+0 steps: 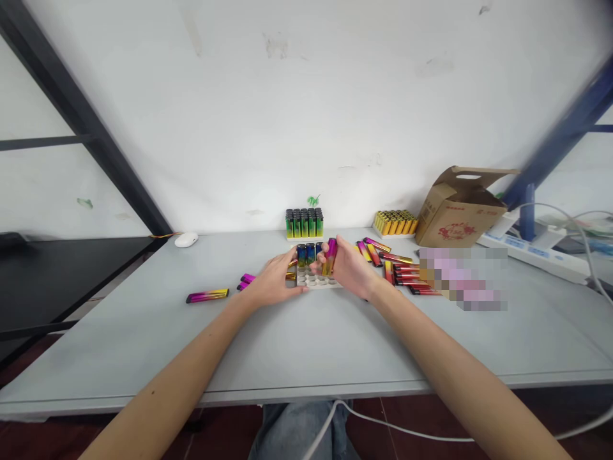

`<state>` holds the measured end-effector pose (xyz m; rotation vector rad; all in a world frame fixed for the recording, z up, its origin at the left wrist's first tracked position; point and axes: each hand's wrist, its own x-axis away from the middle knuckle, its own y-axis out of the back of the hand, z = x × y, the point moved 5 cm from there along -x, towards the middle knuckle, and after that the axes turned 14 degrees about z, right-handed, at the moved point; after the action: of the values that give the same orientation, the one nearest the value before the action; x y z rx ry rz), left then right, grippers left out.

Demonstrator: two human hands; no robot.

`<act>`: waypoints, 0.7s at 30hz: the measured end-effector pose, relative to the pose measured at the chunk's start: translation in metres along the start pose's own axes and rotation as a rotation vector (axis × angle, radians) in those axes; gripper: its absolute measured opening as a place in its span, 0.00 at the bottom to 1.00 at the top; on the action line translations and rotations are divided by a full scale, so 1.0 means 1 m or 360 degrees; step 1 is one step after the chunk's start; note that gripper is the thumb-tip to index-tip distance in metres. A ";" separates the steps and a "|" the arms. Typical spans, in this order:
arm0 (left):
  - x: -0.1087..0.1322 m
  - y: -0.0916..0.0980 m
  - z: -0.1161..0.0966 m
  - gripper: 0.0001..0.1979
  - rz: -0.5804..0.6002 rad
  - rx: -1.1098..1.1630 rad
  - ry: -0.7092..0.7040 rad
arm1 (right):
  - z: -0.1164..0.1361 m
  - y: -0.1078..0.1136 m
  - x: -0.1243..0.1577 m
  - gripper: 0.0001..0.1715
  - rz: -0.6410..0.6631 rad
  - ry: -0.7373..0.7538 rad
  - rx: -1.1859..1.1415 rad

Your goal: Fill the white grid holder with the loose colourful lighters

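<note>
In the middle of the table is a white tray (313,281) with round holes, with several blue lighters (305,254) standing in its far part. My left hand (275,279) grips the tray's left side, thumb by the near edge and fingers toward the far corner. Held upright over the tray in my closed right hand (349,265) is a purple-and-yellow lighter (329,257). Left of my left hand lies another purple-and-yellow lighter (207,296), with more partly hidden by the hand. Red lighters (405,275) lie in a loose pile to the right.
By the wall stand a filled tray of green lighters (304,223) and a tray of yellow lighters (395,223). An open cardboard box (460,214) is at the back right, beside a power strip (541,255). A white earbud case (186,239) lies at the back left.
</note>
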<state>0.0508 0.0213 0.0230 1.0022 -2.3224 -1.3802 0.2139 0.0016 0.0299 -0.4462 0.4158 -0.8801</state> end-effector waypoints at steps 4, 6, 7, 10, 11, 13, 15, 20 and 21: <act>0.000 -0.003 0.001 0.39 0.0066 -0.0095 -0.0006 | -0.001 -0.001 -0.002 0.21 -0.0078 0.0034 0.0076; 0.000 -0.003 0.003 0.40 0.0058 -0.0106 -0.0001 | -0.002 -0.001 -0.001 0.22 -0.0121 0.0040 0.0041; 0.000 -0.004 0.004 0.41 0.0053 -0.0109 0.0014 | -0.001 -0.001 -0.001 0.22 -0.0128 0.0053 0.0028; 0.000 -0.004 0.005 0.42 0.0041 -0.0099 0.0047 | -0.001 0.001 -0.001 0.21 -0.0123 0.0102 0.0013; 0.001 -0.004 0.005 0.41 0.0043 -0.0087 0.0045 | -0.002 0.002 -0.002 0.21 -0.0122 0.0101 0.0005; 0.001 -0.004 0.004 0.41 0.0051 -0.0068 0.0045 | -0.005 0.003 -0.002 0.20 -0.0121 0.0057 -0.0022; 0.001 -0.003 0.003 0.41 0.0055 -0.0069 0.0062 | -0.009 0.003 -0.003 0.21 -0.0119 0.0001 -0.0028; 0.002 -0.003 0.001 0.40 0.0046 -0.0086 0.0081 | -0.013 0.001 -0.004 0.22 -0.0244 -0.0002 0.0059; 0.002 -0.003 0.001 0.40 0.0039 -0.0087 0.0083 | -0.013 0.000 -0.004 0.21 -0.0260 0.0008 0.0059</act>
<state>0.0499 0.0198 0.0198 0.9788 -2.2399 -1.3840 0.2049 0.0028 0.0199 -0.4486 0.3705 -1.0454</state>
